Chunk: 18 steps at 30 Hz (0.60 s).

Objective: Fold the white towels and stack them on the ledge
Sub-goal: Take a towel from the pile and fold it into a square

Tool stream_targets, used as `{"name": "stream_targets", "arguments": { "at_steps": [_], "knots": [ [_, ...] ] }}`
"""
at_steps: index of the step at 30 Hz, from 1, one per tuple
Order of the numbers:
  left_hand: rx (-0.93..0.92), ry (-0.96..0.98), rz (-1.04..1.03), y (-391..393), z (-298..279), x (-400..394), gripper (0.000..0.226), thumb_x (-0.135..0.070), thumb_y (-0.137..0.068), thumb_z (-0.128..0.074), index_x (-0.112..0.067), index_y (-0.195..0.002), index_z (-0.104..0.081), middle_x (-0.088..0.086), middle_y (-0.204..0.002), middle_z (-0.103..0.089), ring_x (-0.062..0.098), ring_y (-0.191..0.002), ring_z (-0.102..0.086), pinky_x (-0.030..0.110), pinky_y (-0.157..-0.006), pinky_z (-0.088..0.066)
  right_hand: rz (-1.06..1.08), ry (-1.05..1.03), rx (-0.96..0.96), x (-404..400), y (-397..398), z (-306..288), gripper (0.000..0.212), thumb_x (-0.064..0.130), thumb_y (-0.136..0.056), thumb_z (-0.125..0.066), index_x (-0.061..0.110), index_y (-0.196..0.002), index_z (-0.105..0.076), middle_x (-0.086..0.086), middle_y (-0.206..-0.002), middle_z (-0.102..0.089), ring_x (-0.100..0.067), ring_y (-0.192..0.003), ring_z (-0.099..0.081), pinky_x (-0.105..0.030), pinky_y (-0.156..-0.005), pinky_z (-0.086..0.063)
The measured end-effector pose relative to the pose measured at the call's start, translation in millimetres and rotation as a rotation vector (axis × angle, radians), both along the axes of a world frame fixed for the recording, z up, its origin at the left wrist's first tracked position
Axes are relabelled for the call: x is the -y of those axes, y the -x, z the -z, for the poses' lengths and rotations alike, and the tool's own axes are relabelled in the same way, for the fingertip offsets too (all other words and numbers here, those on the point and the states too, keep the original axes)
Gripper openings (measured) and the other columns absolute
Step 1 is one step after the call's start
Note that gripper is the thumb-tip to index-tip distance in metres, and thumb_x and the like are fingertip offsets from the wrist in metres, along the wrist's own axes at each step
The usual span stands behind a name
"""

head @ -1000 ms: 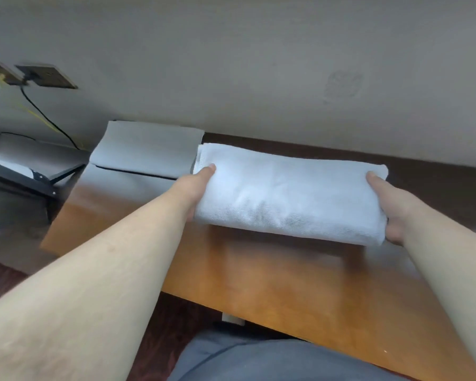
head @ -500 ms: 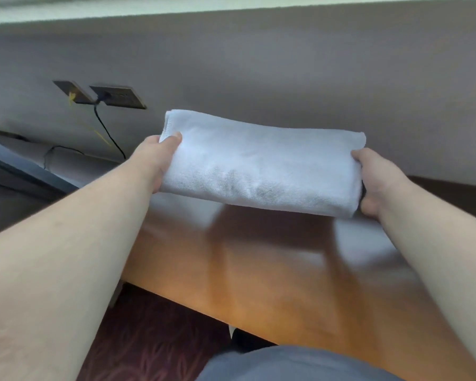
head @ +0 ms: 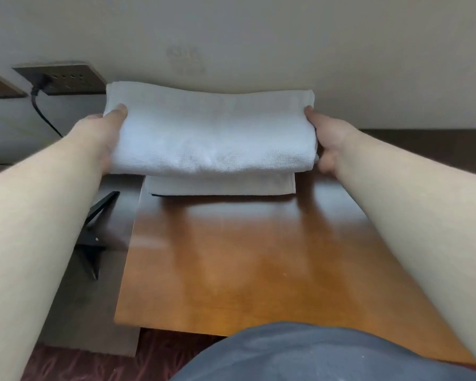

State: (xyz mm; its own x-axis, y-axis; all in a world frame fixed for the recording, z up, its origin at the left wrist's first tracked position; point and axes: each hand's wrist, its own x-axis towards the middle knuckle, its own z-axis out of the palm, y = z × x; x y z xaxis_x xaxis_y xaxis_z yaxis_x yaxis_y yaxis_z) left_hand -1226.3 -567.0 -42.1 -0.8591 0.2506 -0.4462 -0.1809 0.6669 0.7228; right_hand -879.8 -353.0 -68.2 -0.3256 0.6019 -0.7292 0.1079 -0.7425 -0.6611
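At the far edge of the table: 2 white towels are seen against the wall, one above the other.
Held towel: a folded white towel (head: 212,136) is gripped at both short ends and kept level, directly over the lower one; whether the 2 are touching cannot be told.
Lower towel: a second folded towel (head: 220,185) is laid flat on the wooden table (head: 245,270), close to the wall, with only its near edge shown beneath the held one.
Left hand: the left hand (head: 99,136) is closed on the left end of the held towel, thumb laid on top, fingers hidden underneath.
Right hand: the right hand (head: 327,138) is closed on the right end, thumb on top, fingers curled below the edge.
Wall: a dark socket plate (head: 61,77) is fixed to the left, with a black cable (head: 43,111) plugged in and trailing down.
Left of the table: a black metal frame (head: 94,229) is partly seen beside the table edge.
Foreground: grey clothing (head: 313,356) is seen at the bottom.
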Motion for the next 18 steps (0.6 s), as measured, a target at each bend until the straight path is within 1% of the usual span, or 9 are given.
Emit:
{"name": "stream_targets", "arguments": {
  "at_steps": [3,5,7,9,11,14,16,17,18],
  "knots": [
    [0.051,0.018,0.012,12.3,23.1,1.5,0.102,-0.088,-0.041,-0.067,-0.033,-0.126,-0.058,-0.005,-0.113,-0.069,0.029,-0.096,-0.069,0.050,-0.090,-0.051,0.003,0.030,0.037,5.9,9.3,20.9,0.042,0.049,-0.093,-0.062,0.018,-0.121,-0.067,-0.003,-0.110,-0.075,-0.024,-0.092,-0.074,-0.048,-0.084,-0.059],
    [0.120,0.013,0.019,12.0,36.4,0.7,0.103,-0.083,-0.044,-0.069,-0.029,-0.131,-0.056,-0.003,-0.115,-0.068,0.030,-0.093,-0.070,0.051,-0.085,-0.054,0.003,0.044,0.064,10.5,12.9,33.1,0.038,0.048,-0.095,-0.061,0.018,-0.117,-0.068,-0.003,-0.109,-0.075,-0.023,-0.088,-0.075,-0.046,-0.078,-0.061],
    [0.173,0.001,0.024,8.7,48.8,-0.7,0.094,-0.075,-0.053,-0.070,-0.025,-0.131,-0.056,-0.001,-0.112,-0.070,0.028,-0.085,-0.072,0.047,-0.074,-0.058,0.006,0.045,0.087,13.2,12.8,43.2,0.035,0.047,-0.096,-0.059,0.020,-0.116,-0.067,-0.002,-0.108,-0.075,-0.022,-0.086,-0.074,-0.044,-0.072,-0.061],
    [0.227,-0.008,0.016,5.2,59.6,-1.3,0.082,-0.069,-0.065,-0.070,-0.022,-0.130,-0.057,0.000,-0.111,-0.070,0.027,-0.083,-0.073,0.048,-0.074,-0.058,-0.007,0.025,0.119,12.8,12.0,50.0,0.036,0.049,-0.096,-0.058,0.021,-0.117,-0.066,-0.002,-0.110,-0.075,-0.024,-0.095,-0.073,-0.050,-0.084,-0.058],
    [0.313,0.008,0.005,2.6,66.7,-0.8,0.066,-0.066,-0.075,-0.068,-0.023,-0.123,-0.060,0.000,-0.106,-0.072,0.025,-0.082,-0.073,0.045,-0.075,-0.058,-0.033,0.007,0.160,11.6,12.9,50.9,0.037,0.051,-0.096,-0.056,0.022,-0.117,-0.066,-0.003,-0.111,-0.074,-0.026,-0.096,-0.072,-0.053,-0.088,-0.054],
    [0.375,0.020,0.007,-0.5,67.6,-2.6,0.059,-0.066,-0.080,-0.064,-0.022,-0.120,-0.061,0.000,-0.104,-0.072,0.024,-0.083,-0.071,0.040,-0.073,-0.056,-0.049,-0.002,0.189,12.4,16.0,47.9,0.040,0.054,-0.096,-0.055,0.024,-0.121,-0.064,0.000,-0.109,-0.074,-0.024,-0.088,-0.072,-0.042,-0.072,-0.058],
    [0.265,0.134,0.024,-0.1,64.7,-6.5,0.078,-0.067,-0.078,-0.063,-0.017,-0.136,-0.049,0.002,-0.123,-0.063,0.031,-0.100,-0.066,0.046,-0.088,-0.053,-0.071,-0.048,0.260,13.6,17.5,42.8,0.046,0.056,-0.094,-0.054,0.024,-0.128,-0.059,0.000,-0.112,-0.070,-0.023,-0.089,-0.070,-0.031,-0.059,-0.054],
    [0.141,0.222,0.045,-0.8,62.8,-9.0,0.085,-0.067,-0.078,-0.063,-0.016,-0.143,-0.040,0.004,-0.134,-0.055,0.035,-0.111,-0.059,0.048,-0.096,-0.048,-0.084,-0.124,0.331,14.2,17.9,41.3,0.051,0.055,-0.093,-0.054,0.024,-0.134,-0.054,-0.001,-0.118,-0.067,-0.023,-0.093,-0.068,-0.031,-0.059,-0.053],
    [-0.013,0.286,0.081,-4.2,59.7,-12.0,0.087,-0.064,-0.079,-0.063,-0.015,-0.145,-0.034,0.009,-0.141,-0.047,0.037,-0.120,-0.052,0.048,-0.102,-0.043,-0.085,-0.248,0.422,14.9,18.0,40.3,0.056,0.054,-0.092,-0.055,0.022,-0.138,-0.049,-0.002,-0.124,-0.063,-0.024,-0.099,-0.065,-0.034,-0.067,-0.055]
  ]
}}
